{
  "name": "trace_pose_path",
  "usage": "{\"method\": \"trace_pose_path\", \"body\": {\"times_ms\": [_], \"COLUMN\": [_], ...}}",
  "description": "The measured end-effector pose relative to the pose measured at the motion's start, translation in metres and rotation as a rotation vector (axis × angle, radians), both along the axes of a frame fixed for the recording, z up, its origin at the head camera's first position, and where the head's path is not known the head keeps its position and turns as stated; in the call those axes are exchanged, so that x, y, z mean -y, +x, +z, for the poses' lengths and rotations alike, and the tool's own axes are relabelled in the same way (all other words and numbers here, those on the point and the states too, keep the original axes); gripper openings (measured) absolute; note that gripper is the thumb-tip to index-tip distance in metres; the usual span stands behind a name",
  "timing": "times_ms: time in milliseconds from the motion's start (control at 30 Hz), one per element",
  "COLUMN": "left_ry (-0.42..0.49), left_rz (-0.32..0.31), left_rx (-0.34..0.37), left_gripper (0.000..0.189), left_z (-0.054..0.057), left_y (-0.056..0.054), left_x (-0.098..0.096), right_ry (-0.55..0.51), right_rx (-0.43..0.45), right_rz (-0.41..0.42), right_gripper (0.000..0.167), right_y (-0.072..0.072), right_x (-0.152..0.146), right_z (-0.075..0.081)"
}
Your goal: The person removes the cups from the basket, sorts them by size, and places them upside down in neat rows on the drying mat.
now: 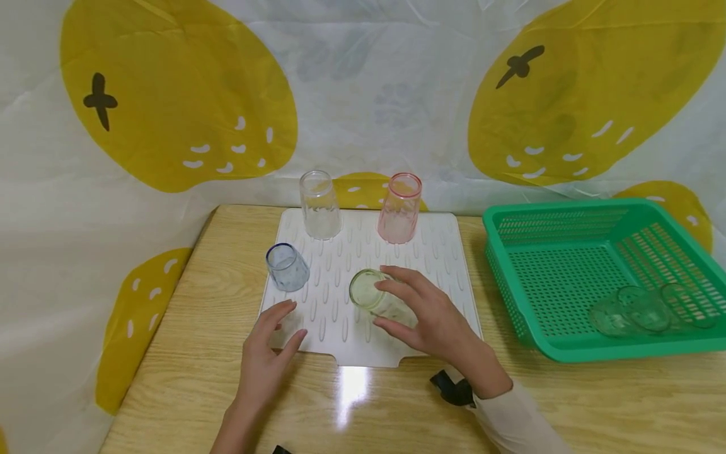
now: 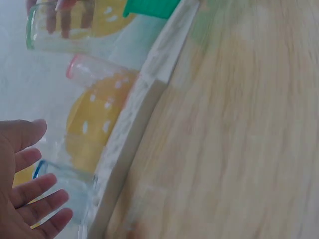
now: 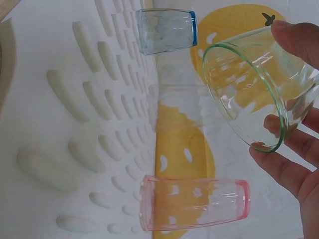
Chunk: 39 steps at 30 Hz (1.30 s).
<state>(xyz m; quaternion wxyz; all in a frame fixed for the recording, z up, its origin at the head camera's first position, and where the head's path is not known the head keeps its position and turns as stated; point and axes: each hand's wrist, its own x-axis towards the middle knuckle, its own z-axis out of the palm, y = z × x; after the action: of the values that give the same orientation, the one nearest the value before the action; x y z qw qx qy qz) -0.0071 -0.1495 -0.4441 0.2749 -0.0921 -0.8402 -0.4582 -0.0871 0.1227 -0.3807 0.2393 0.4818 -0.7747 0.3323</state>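
Observation:
My right hand [image 1: 433,315] holds a clear glass with a green rim [image 1: 365,291] over the front middle of the white ridged mat [image 1: 340,321]. In the right wrist view, thumb and fingers are on opposite sides of this green-rimmed glass [image 3: 244,94], which looks tilted. To the left, my left hand [image 1: 266,356] is at the mat's front left corner, fingers parted and holding nothing. Just beyond its fingertips a short blue glass [image 1: 288,271] stands on the mat. At the back stand a tall clear glass [image 1: 321,211] and a tall pink glass [image 1: 399,211].
A green plastic basket [image 1: 522,315] sits on the wooden table [image 1: 181,353], right of the mat. Several clear glasses [image 1: 629,312] lie in its front right part. Behind the mat hangs a white cloth [image 1: 386,94] with big yellow shapes.

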Motion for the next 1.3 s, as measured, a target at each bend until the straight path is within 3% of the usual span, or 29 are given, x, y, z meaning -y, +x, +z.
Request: {"method": "trace_pose_path", "body": {"times_ms": [100, 267, 533, 700, 1300], "left_ry": [-0.03, -0.069, -0.185, -0.218, -0.174], "left_rz": [0.054, 0.115, 0.154, 0.133, 0.124], "left_rx": [-0.024, -0.033, 0.034, 0.081, 0.07], "left_gripper": [0.055, 0.056, 0.054, 0.05, 0.047], "left_z": [-0.013, -0.023, -0.037, -0.045, -0.045], "left_y": [0.001, 0.004, 0.009, 0.007, 0.004], "left_x": [0.014, 0.031, 0.043, 0.047, 0.048], "right_ry": [-0.029, -0.087, -0.143, -0.174, -0.252], "right_rx": [0.022, 0.071, 0.173, 0.266, 0.402], "right_rz": [0.001, 0.016, 0.004, -0.036, -0.107], "right_gripper": [0.047, 0.05, 0.057, 0.065, 0.061], "right_y": [-0.003, -0.007, -0.015, -0.021, -0.049], "right_x": [0.003, 0.011, 0.026, 0.035, 0.063], "right_z": [-0.001, -0.004, -0.012, -0.019, -0.053]}}
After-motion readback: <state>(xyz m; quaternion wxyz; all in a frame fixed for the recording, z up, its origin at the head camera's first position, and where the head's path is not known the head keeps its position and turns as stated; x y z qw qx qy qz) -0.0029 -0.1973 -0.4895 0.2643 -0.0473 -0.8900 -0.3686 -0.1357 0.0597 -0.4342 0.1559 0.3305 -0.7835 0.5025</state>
